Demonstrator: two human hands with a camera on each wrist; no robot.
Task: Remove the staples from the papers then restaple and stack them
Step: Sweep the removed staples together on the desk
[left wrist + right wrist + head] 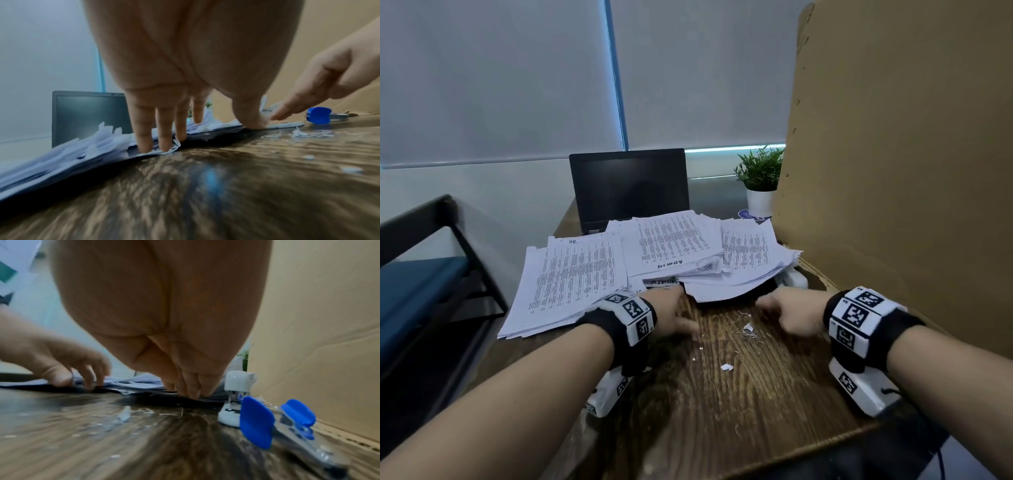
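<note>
Printed papers lie fanned across the far half of the wooden desk. The left hand presses straight fingers on their near edge. The right hand, fingers bunched downward, seems to touch another sheet's edge; stapler and blue staple remover sit just right.

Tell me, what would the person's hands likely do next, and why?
Probably pull one set of papers from the pile's near edge onto the bare desk. Both hands are empty: the left hand has straight fingers on the paper edges, and the right hand touches the pile's edge. The blue staple remover and white stapler lie untouched to the right.
</note>
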